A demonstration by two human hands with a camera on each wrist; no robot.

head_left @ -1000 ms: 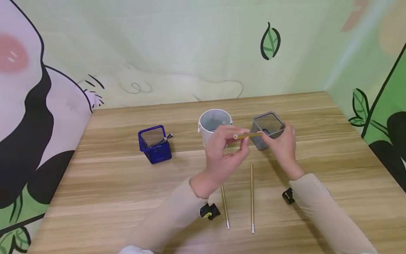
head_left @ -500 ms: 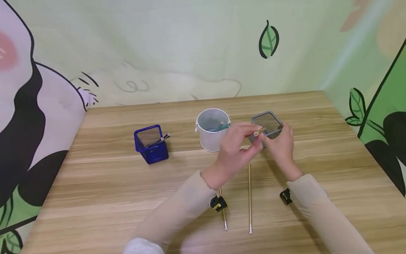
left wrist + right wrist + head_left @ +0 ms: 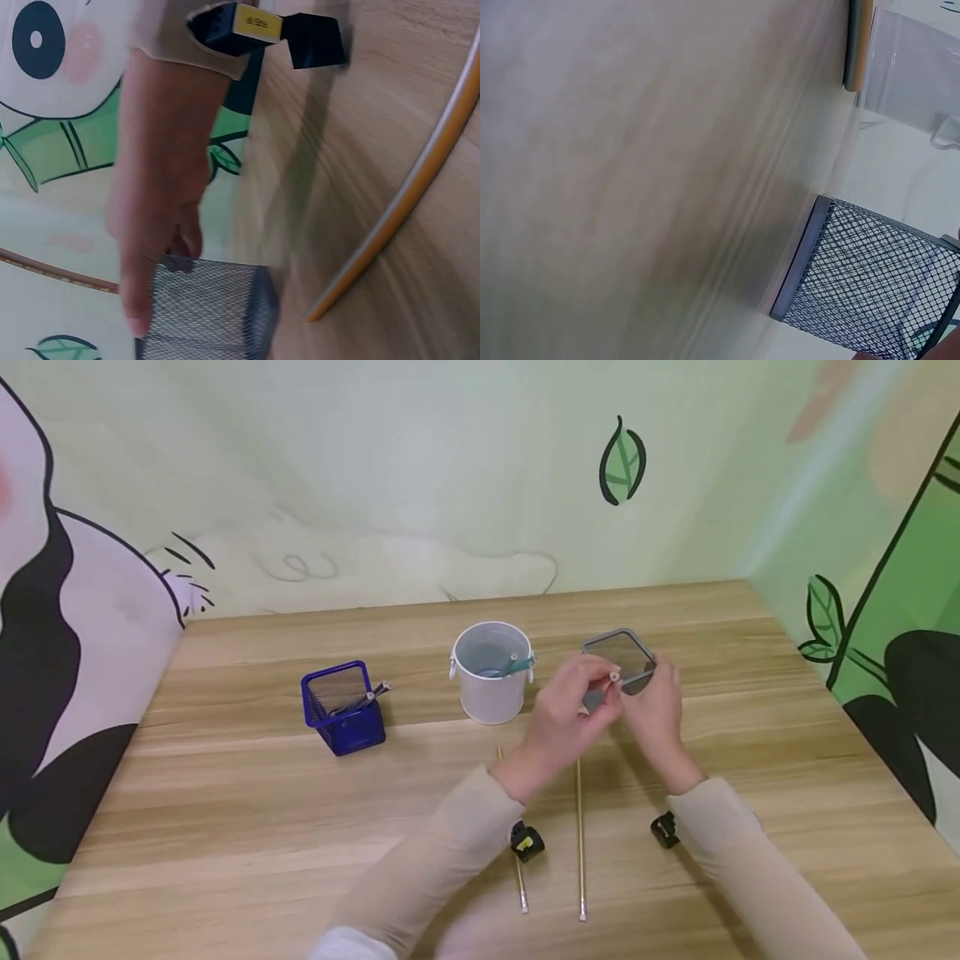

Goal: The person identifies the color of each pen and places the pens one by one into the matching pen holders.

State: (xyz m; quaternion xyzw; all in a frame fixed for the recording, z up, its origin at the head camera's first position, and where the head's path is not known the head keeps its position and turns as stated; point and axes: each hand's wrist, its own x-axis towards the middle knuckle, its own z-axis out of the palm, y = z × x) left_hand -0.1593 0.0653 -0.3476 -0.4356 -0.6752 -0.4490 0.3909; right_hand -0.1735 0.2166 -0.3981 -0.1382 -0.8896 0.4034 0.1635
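My left hand (image 3: 566,706) pinches a gold pencil (image 3: 614,677), seen almost end-on in the head view; its shaft (image 3: 60,271) runs along the left side of the left wrist view. Beside it, my right hand (image 3: 656,718) grips the rim of a grey mesh pen holder (image 3: 885,277). The pencil lies over the holder's mouth in the head view. In the left wrist view, my right thumb and fingers sit at the holder's edge. The hands hide much of the holder's near side.
A white metal bucket (image 3: 491,697) with teal pencils stands left of the hands. Farther left is a blue mesh pen holder (image 3: 356,735) with dark pencils. Two gold pencils lie nearer: one (image 3: 581,835) in full length, another (image 3: 521,885) partly under the left wrist.
My left hand has moved right with the pencil, to the grey holder's mouth, and the pencil has turned from sideways to end-on. My right hand keeps its grip on the holder.
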